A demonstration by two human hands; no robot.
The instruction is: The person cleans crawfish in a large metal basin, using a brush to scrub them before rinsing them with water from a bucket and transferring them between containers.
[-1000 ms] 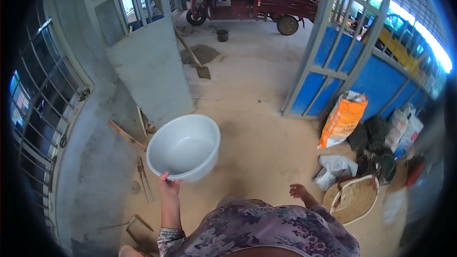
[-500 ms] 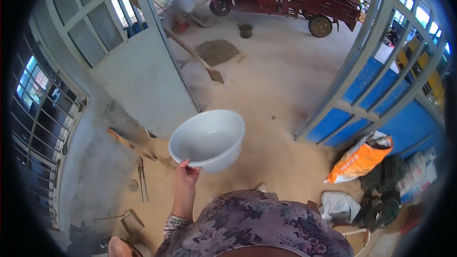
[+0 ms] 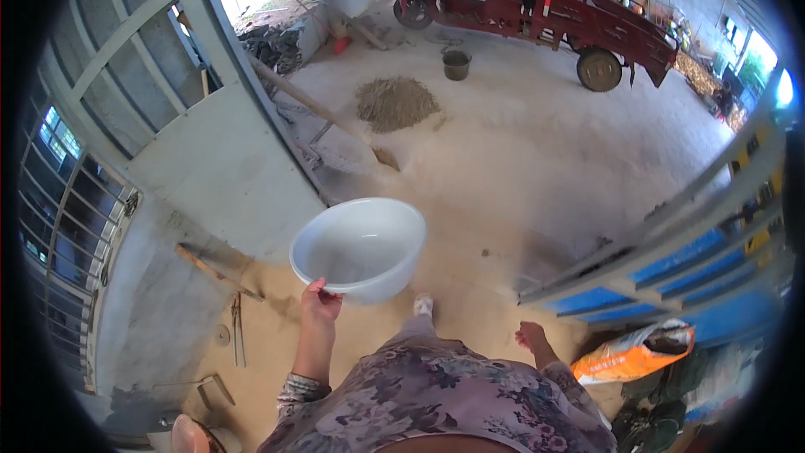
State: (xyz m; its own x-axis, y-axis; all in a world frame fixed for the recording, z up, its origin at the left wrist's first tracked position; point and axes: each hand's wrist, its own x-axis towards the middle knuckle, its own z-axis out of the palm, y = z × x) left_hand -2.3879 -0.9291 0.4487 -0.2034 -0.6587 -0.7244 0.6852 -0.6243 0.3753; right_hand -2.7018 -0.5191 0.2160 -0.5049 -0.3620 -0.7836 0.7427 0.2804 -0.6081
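— What are we seeing, starting with the biggest things?

— We are looking down at a sandy concrete floor (image 3: 537,168) running to the far side, where a red three-wheeled cargo cart (image 3: 537,0) is standing. On the left a tall grey metal door panel (image 3: 210,159) is leaning open; on the right a blue and grey gate (image 3: 671,252) is cutting across. A pile of grey-brown sand (image 3: 396,102) is lying far off in the middle, with a small dark bucket (image 3: 456,64) just beyond it and a long wooden-handled shovel (image 3: 335,122) slanting beside it.

— And nearer to us?

— An orange plastic sack (image 3: 633,352) is lying on its side at the near right. In the centre we are carrying a large round white plastic basin (image 3: 360,247), upright and out in front of the floral-patterned clothing.

— How are the hands doing?

— Our left hand (image 3: 320,304) is pinching the basin's near rim, fingers closed on it. Our right hand (image 3: 532,337) is hanging free, well apart from the basin, fingers loosely curled and holding nothing.
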